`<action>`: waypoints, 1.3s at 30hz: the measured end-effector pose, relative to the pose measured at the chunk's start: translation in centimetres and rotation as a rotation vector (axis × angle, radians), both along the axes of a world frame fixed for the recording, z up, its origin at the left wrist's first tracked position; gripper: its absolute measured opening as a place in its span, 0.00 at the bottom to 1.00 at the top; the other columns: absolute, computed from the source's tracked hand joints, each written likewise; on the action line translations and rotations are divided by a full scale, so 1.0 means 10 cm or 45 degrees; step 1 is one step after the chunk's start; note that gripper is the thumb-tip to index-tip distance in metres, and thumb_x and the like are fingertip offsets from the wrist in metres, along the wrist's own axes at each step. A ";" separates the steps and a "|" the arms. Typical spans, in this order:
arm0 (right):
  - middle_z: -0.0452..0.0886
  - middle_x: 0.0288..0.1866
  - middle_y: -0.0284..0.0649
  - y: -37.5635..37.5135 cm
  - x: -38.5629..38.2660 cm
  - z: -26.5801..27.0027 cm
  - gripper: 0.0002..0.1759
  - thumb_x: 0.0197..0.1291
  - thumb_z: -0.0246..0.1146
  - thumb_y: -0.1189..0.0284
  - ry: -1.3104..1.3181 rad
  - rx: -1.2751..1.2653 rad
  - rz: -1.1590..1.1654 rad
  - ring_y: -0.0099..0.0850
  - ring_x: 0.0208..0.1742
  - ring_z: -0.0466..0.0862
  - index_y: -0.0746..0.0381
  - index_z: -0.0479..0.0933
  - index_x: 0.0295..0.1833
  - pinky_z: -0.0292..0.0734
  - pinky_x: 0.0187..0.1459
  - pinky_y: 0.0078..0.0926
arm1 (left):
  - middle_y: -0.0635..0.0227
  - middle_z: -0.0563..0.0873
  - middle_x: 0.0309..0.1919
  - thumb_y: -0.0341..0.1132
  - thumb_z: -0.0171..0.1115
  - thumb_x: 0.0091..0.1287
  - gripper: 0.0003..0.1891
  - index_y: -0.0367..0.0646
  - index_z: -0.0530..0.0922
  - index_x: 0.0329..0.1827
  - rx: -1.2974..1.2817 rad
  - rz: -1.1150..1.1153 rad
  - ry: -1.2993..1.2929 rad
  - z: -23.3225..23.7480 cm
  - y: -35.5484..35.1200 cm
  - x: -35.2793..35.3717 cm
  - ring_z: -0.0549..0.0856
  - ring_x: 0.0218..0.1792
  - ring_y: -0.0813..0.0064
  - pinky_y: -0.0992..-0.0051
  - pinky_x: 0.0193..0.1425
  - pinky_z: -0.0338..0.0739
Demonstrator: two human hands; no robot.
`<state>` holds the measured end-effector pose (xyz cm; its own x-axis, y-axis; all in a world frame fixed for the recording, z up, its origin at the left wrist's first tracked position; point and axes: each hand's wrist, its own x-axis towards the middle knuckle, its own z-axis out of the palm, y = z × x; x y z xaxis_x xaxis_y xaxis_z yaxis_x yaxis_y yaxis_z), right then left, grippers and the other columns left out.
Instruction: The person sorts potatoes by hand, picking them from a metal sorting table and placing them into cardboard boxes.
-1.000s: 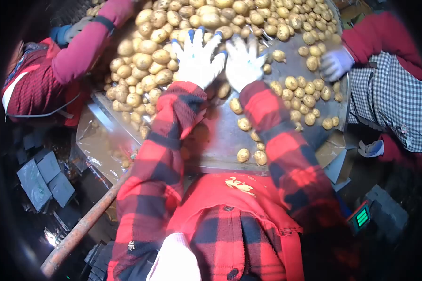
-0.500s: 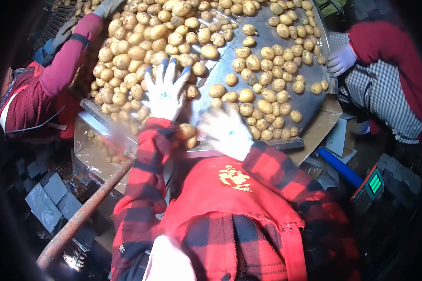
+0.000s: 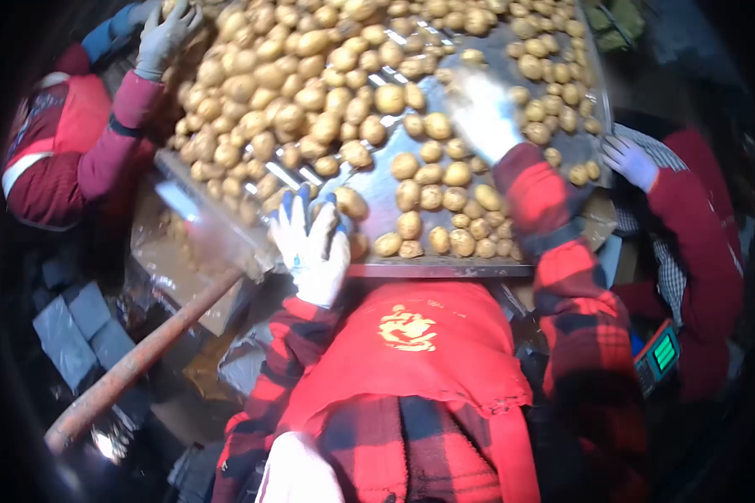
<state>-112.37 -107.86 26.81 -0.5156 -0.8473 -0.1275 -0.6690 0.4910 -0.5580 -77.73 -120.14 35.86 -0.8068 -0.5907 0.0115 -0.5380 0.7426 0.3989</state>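
Observation:
My left hand (image 3: 315,256), in a white glove with blue fingertips, lies at the near edge of the metal sorting table (image 3: 376,186). Its fingers are spread and hold nothing, right beside a potato (image 3: 350,202). Smeared by motion, my right hand (image 3: 483,116) reaches over the middle of the table among loose potatoes, and its fingers do not show clearly. A large heap of potatoes (image 3: 268,80) covers the left and back of the table. Smaller potatoes (image 3: 455,199) lie spread out below my right hand.
At the left, a person (image 3: 75,142) extends a gloved hand (image 3: 164,42) by the heap. Another person's gloved hand (image 3: 632,162) rests at the right edge. A rusty pole (image 3: 143,360) slants at lower left, near a plastic-lined box (image 3: 172,277). A lit scale display (image 3: 664,352) stands lower right.
My right hand has moved away from me and to the right over the potatoes. My left hand has drawn back to the near edge. The left co-worker's raised hand has shifted.

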 end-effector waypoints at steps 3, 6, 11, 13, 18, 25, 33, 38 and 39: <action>0.67 0.78 0.48 0.34 -0.55 -0.32 0.32 0.71 0.56 0.49 0.540 0.315 -0.395 0.50 0.78 0.65 0.49 0.68 0.77 0.56 0.76 0.64 | 0.52 0.72 0.75 0.33 0.68 0.59 0.28 0.49 0.81 0.66 0.057 0.073 -0.111 -0.10 0.14 0.39 0.65 0.77 0.44 0.42 0.81 0.52; 0.61 0.83 0.45 0.59 0.13 -0.36 0.34 0.71 0.55 0.46 0.835 0.689 -0.229 0.55 0.81 0.59 0.46 0.68 0.78 0.46 0.72 0.82 | 0.50 0.72 0.74 0.37 0.68 0.63 0.28 0.49 0.79 0.69 0.126 0.097 -0.272 -0.20 0.29 0.67 0.66 0.77 0.43 0.41 0.81 0.51; 0.62 0.82 0.48 0.89 1.49 0.05 0.32 0.67 0.62 0.62 0.371 0.298 -0.208 0.54 0.83 0.55 0.56 0.70 0.76 0.45 0.81 0.60 | 0.50 0.74 0.72 0.37 0.68 0.64 0.26 0.48 0.80 0.67 0.132 0.102 -0.228 -0.18 0.35 0.76 0.68 0.75 0.43 0.41 0.80 0.53; 0.69 0.76 0.49 0.75 1.60 0.61 0.30 0.63 0.65 0.65 0.407 0.220 -0.147 0.49 0.78 0.66 0.57 0.74 0.71 0.52 0.79 0.59 | 0.49 0.74 0.71 0.34 0.67 0.63 0.25 0.48 0.81 0.65 0.180 0.144 -0.053 -0.16 0.33 0.77 0.68 0.75 0.44 0.42 0.80 0.53; 0.80 0.61 0.44 -0.05 2.05 0.85 0.25 0.56 0.64 0.70 0.336 -0.011 0.369 0.42 0.62 0.79 0.57 0.79 0.62 0.65 0.72 0.55 | 0.52 0.83 0.64 0.22 0.62 0.64 0.21 0.42 0.82 0.61 0.284 0.136 0.285 -0.09 0.35 0.81 0.78 0.67 0.47 0.56 0.72 0.71; 0.83 0.47 0.43 -0.71 2.26 0.46 0.23 0.54 0.61 0.75 -0.147 -0.269 0.258 0.47 0.45 0.83 0.54 0.83 0.57 0.78 0.48 0.45 | 0.57 0.83 0.65 0.36 0.59 0.77 0.19 0.42 0.78 0.68 0.943 0.461 0.362 -0.02 0.46 0.91 0.82 0.66 0.56 0.61 0.72 0.74; 0.73 0.74 0.54 -1.40 1.89 0.74 0.35 0.58 0.65 0.56 0.069 -0.270 0.387 0.54 0.76 0.69 0.50 0.74 0.73 0.60 0.76 0.54 | 0.64 0.77 0.68 0.53 0.55 0.79 0.25 0.53 0.69 0.74 2.970 1.118 1.196 0.05 0.25 0.65 0.80 0.65 0.66 0.58 0.64 0.80; 0.60 0.82 0.48 -1.36 2.08 0.43 0.35 0.63 0.62 0.53 0.502 -0.138 0.481 0.54 0.82 0.58 0.46 0.71 0.76 0.47 0.76 0.75 | 0.67 0.81 0.60 0.51 0.61 0.76 0.23 0.48 0.73 0.67 2.864 1.361 1.217 0.09 0.20 0.60 0.83 0.58 0.66 0.60 0.59 0.83; 0.61 0.82 0.45 -1.03 2.11 0.39 0.35 0.61 0.64 0.54 0.538 -0.130 0.609 0.52 0.82 0.58 0.47 0.71 0.75 0.48 0.75 0.76 | 0.69 0.83 0.55 0.50 0.62 0.75 0.21 0.47 0.75 0.62 2.963 1.253 1.331 -0.03 0.18 0.68 0.84 0.56 0.66 0.60 0.56 0.84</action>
